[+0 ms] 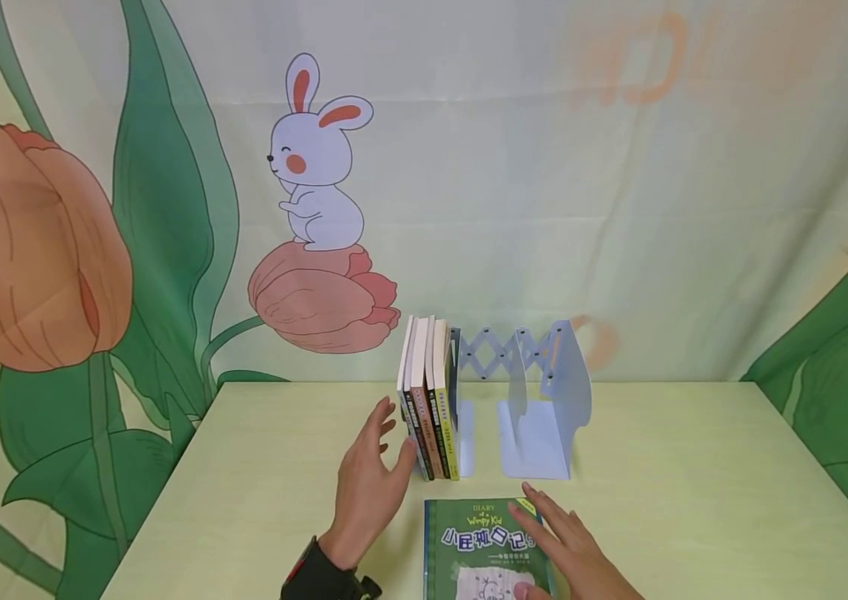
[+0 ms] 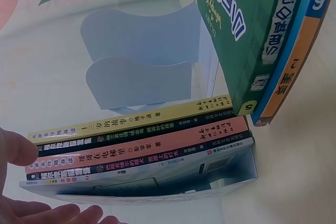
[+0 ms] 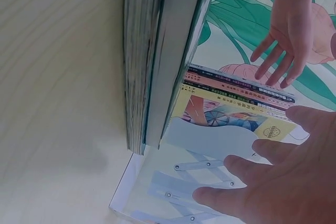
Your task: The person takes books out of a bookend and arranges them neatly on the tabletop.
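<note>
My left hand (image 1: 370,492), with a dark band at its wrist, is beside the left face of a row of upright books (image 1: 433,433). Its fingers are extended and nothing is held. The row stands in the left end of a pale blue expandable bookend (image 1: 572,392). In front lies a green "Diary of a Wimpy Kid" book (image 1: 461,546), on top of an orange-and-blue spine (image 2: 294,69) seen in the left wrist view. Over that book's right edge is my right hand (image 1: 577,554), fingers spread; whether it touches the cover, I cannot tell.
Light green covering spreads over the table (image 1: 679,500). Behind it hangs a backdrop (image 1: 469,208) with a rabbit and tulips. Scissor-like links (image 1: 486,353) join the bookend's panels, with a gap right of the books.
</note>
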`<control>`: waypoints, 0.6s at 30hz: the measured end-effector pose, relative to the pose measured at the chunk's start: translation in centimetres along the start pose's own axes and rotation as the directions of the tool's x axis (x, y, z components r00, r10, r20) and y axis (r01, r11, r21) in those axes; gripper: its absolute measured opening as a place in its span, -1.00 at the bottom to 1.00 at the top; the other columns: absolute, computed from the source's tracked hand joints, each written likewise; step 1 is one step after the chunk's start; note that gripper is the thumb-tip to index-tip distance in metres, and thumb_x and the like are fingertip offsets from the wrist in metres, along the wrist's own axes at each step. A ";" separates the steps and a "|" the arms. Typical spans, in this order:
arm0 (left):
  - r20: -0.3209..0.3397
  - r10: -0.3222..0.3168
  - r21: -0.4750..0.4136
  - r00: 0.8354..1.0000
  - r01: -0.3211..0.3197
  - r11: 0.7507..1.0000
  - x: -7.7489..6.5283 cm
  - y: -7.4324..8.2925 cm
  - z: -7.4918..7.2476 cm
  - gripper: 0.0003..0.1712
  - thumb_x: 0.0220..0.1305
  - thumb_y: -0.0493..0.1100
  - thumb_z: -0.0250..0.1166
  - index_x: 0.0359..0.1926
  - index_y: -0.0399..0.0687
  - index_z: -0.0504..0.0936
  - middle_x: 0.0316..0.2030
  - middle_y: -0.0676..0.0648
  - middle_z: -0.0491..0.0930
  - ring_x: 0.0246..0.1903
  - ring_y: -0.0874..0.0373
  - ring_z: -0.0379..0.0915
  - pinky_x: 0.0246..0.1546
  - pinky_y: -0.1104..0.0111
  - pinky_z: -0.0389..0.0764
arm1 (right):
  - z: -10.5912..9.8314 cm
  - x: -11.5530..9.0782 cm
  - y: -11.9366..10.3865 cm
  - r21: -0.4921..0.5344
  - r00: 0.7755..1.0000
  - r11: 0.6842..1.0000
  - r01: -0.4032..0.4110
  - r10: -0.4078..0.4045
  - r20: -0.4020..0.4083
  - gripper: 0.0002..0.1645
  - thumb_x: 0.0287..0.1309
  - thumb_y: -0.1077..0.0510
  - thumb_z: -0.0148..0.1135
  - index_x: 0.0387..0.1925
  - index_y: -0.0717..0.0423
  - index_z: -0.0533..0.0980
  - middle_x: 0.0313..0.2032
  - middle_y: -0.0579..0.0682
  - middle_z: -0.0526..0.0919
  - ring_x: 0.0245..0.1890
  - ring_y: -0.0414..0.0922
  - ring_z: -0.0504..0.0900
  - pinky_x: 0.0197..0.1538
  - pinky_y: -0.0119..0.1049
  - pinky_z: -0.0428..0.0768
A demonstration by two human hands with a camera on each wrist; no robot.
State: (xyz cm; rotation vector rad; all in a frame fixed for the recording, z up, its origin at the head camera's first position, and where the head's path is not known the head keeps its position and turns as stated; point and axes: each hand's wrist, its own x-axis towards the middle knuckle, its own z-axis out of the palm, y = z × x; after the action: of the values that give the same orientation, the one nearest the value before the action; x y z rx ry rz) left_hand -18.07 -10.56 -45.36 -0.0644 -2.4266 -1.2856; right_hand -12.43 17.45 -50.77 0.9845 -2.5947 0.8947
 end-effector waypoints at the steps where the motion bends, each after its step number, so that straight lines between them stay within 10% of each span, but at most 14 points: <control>1: -0.002 0.003 0.002 1.000 -0.003 1.000 0.1 0.0 0.0 -0.29 0.35 -0.07 0.24 0.45 -0.05 0.24 0.34 -0.09 0.42 0.24 -0.01 0.48 0.09 0.09 0.57 | 0.0 0.0 0.0 -0.001 1.000 1.000 0.002 -0.002 -0.001 -0.08 0.13 -0.04 0.34 0.49 -0.21 0.17 0.51 -0.04 0.15 0.50 -0.29 0.04 0.02 0.50 0.33; 18: -0.017 0.009 0.053 1.000 -0.008 0.999 1.2 0.3 0.3 -0.42 0.37 -0.04 0.20 0.36 -0.06 0.38 0.16 -0.11 0.57 -0.02 0.01 0.64 -0.08 0.12 0.63 | -0.2 0.0 -0.1 0.041 0.999 0.998 -0.037 0.035 0.032 -0.14 0.16 -0.04 0.32 0.47 -0.10 0.23 0.52 -0.05 0.11 0.50 -0.41 -0.06 0.07 0.51 0.29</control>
State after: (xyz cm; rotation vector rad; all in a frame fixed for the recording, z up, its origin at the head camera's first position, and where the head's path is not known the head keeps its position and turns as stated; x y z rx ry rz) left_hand -19.16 -10.29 -44.85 -0.0488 -2.4419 -1.2129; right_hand -12.38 17.54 -50.53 0.9729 -2.6375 0.9540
